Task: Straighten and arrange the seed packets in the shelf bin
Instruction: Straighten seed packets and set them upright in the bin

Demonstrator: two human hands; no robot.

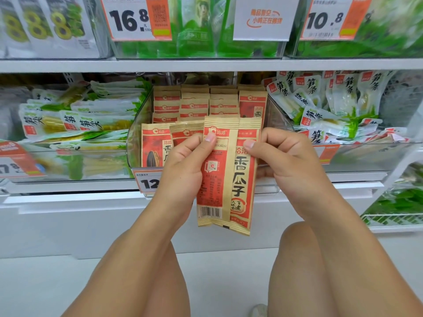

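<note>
In front of the clear shelf bin [135,143] I hold two tan-and-red seed packets upright. My left hand [185,161] pinches the near packet [214,179], whose back with a barcode faces me. My right hand [281,156] pinches the packet behind it [243,177], front side showing. The two overlap and hang below the shelf edge. Inside the bin, several rows of the same packets [194,104] stand upright, and one packet [152,147] leans at the front left.
Bins of white-and-green bamboo shoot packs flank the seed bin on the left [75,124] and right [332,106]. A price tag [147,183] hangs under the bin. The upper shelf [206,65] carries more bins. My knees are at the bottom of the view.
</note>
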